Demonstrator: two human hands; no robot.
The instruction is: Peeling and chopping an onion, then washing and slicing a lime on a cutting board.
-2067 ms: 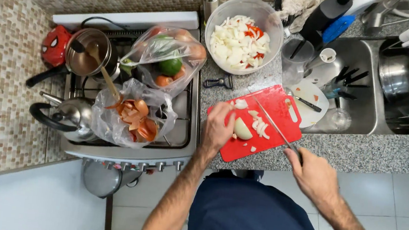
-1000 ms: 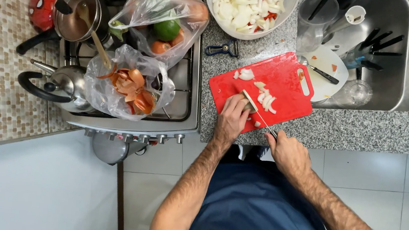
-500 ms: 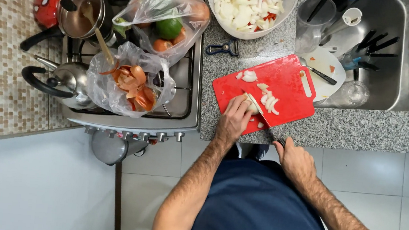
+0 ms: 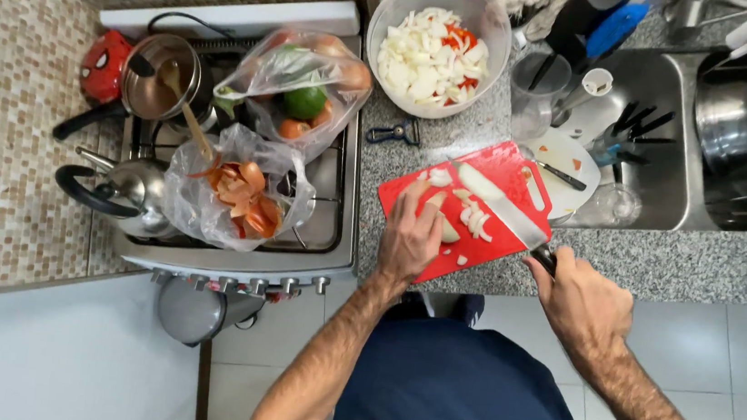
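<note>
One piece of onion lies on the red cutting board, pinned under my left hand, grip pressed down on it. My right hand has its grip wrapped tight around one knife, blade slanting over the cut slices. Beyond on the desk stands one bowl of chopped onion; two plastic bags sit on the stove.

Two clear plastic bags sit on the stove at left. The far bag holds green and orange produce; the near bag, just beside it, holds orange peelings
</note>
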